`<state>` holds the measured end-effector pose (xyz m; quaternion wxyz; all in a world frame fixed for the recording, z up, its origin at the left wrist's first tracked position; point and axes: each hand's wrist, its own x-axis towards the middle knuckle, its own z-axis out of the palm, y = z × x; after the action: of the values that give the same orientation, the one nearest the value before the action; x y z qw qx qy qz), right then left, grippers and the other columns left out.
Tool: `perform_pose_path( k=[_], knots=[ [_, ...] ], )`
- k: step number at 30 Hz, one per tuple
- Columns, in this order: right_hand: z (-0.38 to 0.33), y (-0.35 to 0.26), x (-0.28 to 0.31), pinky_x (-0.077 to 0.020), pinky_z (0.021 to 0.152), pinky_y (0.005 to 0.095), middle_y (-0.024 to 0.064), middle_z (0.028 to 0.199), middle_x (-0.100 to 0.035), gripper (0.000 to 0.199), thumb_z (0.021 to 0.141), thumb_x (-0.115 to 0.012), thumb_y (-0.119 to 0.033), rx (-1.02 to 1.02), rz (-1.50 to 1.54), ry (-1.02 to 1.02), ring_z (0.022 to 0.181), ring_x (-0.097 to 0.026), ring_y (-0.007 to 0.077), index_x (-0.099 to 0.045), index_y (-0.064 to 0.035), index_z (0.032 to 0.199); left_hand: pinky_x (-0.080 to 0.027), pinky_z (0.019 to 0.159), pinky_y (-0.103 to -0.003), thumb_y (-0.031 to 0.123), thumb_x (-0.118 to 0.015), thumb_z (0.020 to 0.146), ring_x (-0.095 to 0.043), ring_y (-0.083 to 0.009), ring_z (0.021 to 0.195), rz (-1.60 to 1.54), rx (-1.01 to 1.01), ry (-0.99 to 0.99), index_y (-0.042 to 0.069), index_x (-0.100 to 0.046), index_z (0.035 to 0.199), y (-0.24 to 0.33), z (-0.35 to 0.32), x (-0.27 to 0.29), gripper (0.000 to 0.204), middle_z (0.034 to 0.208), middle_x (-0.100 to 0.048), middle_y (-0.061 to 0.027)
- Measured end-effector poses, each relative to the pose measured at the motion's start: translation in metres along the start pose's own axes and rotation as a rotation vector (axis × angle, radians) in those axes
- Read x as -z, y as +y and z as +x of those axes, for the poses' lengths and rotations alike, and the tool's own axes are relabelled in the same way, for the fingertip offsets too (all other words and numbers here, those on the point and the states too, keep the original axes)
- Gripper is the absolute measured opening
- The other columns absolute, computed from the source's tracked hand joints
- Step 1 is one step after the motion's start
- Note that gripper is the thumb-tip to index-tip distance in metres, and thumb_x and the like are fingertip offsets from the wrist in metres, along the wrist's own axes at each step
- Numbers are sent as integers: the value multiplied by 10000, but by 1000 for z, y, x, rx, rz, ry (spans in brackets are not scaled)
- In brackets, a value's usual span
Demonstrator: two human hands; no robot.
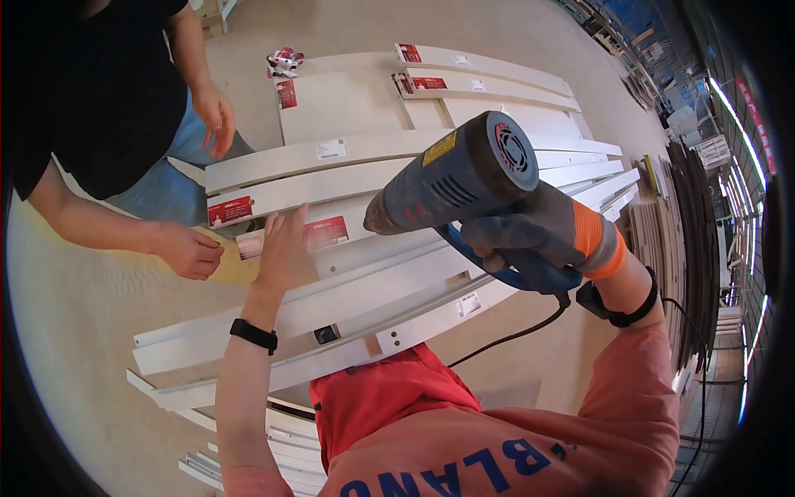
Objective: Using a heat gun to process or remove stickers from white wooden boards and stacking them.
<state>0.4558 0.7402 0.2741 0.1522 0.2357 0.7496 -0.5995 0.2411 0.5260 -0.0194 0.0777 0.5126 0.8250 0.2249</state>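
Two hands in play here, so starting from the grip: my right hand (538, 236), in a grey glove with an orange cuff, is wrapped tight around the handle of a blue heat gun (460, 178), fingers clamped shut on it. The left hand (284, 248) is bare, fingers laid loosely together and resting flat on a white panel (389, 277), right by a red label (325, 233). It's not pinching anything that I can see.

The heat gun is up in the air over the stack of panels, not touching them. Its long axis runs from upper right to lower left in the view, vent end with the red ring toward the upper right, nozzle aimed down-left at the patch just beside my left hand. The black cord (513, 335) trails off under my right wrist.

Progress-wise, my read is we're somewhere in the middle: several panels further up carry red labels, and so does the one nearest my hand, so plenty looks left. Can't tell from this if any label is already loosened.

Another person's hands (192, 250) are at the left end of the same stack, one closed near a small label.
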Motion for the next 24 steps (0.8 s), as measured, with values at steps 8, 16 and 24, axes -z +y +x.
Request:
perform_pose_path(
  k=[8, 16, 24],
  knots=[
    [-11, -1, 6, -487, 597, 266, 10, 721, -571, 282, 816, -694, -219, -146, 40, 119, 621, -547, 96, -628, -7, 990, -294, 1083, -459, 71, -776, 646, -511, -343, 1110, -151, 31, 9, 68, -306, 1460, 60, 28, -37, 940, 1075, -588, -177],
    [-22, 12, 17, -483, 602, 262, 8, 702, -566, 249, 816, -692, -235, -132, 7, 139, 624, -551, 96, -632, -17, 919, -308, 1066, -433, 47, -710, 760, -478, -343, 1209, -164, 36, 391, 40, -453, 1363, 68, -26, 33, 656, 1321, -525, -182],
    [-6, 3, 4, -476, 600, 254, 5, 716, -568, 250, 813, -702, -230, -123, 106, 74, 636, -552, 95, -631, -13, 914, -330, 1058, -420, 58, -597, 890, -469, -343, 1229, -183, 350, 598, -7, -472, 1332, 65, -134, 95, 464, 1340, -509, -177]
  ],
)
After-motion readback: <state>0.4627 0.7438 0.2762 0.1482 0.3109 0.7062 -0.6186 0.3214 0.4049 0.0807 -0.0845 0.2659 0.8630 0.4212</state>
